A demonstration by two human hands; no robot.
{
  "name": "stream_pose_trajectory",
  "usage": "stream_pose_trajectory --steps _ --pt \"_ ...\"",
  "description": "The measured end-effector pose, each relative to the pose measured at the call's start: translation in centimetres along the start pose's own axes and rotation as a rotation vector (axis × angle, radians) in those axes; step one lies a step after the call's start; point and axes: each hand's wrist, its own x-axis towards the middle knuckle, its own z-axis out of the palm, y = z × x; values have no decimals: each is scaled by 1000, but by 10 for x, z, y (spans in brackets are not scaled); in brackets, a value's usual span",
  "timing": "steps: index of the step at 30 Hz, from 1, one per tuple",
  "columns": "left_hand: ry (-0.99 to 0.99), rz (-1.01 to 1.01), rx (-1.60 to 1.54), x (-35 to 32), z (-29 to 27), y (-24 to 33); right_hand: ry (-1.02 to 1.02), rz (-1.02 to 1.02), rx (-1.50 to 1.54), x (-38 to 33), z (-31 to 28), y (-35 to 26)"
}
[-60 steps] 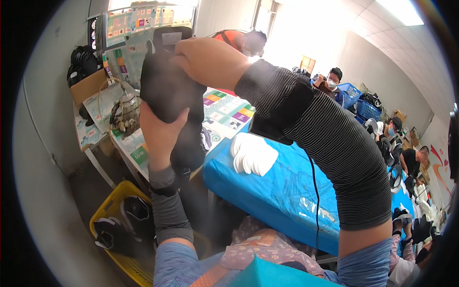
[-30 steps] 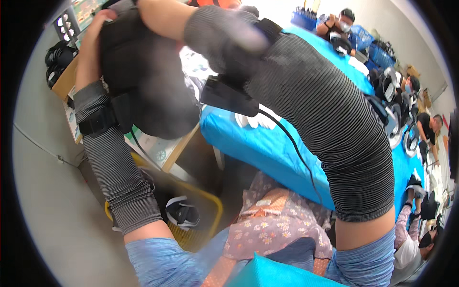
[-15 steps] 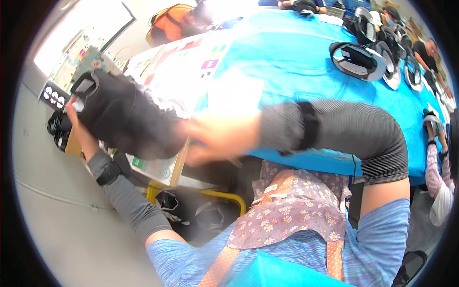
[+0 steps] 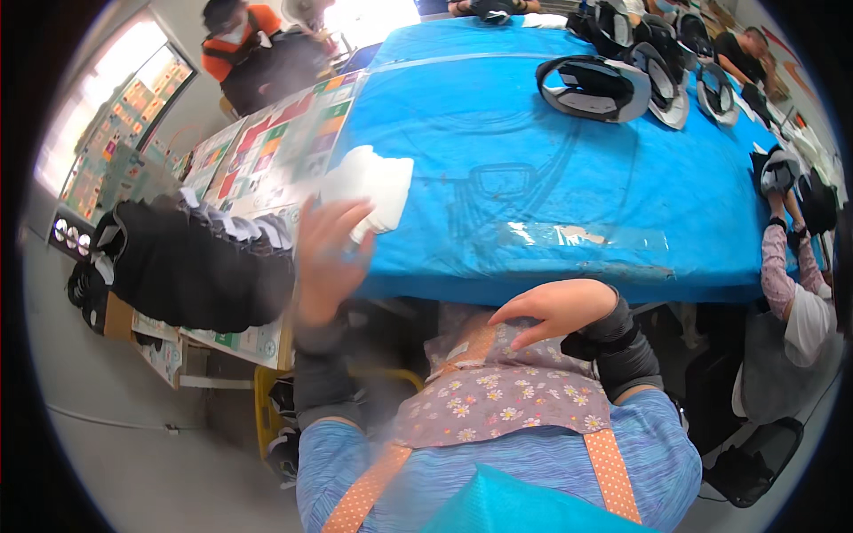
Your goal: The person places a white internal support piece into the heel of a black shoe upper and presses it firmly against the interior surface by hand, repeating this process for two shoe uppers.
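Note:
At the edge of the blue-covered table, my left hand (image 4: 330, 262) is raised with its fingers spread, slightly blurred. Just beyond its fingertips lies a white flat piece (image 4: 384, 185) with an irregular outline; whether they touch it, I cannot tell. My right hand (image 4: 564, 309) hovers over my apron in front of the table edge, its fingers loosely apart with nothing in them. To the left of my left hand rests a long black bundle (image 4: 195, 266), apparently nested shoe uppers, with pale scalloped edges along its top. Neither hand visibly holds it.
The blue table cover (image 4: 498, 115) stretches ahead, with clear tape on its near part. Black-and-white shoe uppers (image 4: 593, 87) stand at the far right. A patterned side table (image 4: 275, 147) adjoins on the left. Co-workers sit at the right and back; a person in orange (image 4: 244, 40) is far left.
Both hands have let go of the black bundle, which now rests at the left. My left hand came right toward the white piece; my right hand drew back to the right.

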Motion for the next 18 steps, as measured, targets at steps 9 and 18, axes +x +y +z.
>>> stream_pose_trajectory --steps 9,18 --pt "-387 -305 321 -48 150 -96 262 85 222 -44 18 23" --pt "-350 -365 428 -28 157 -55 273 103 112 -42 25 34"
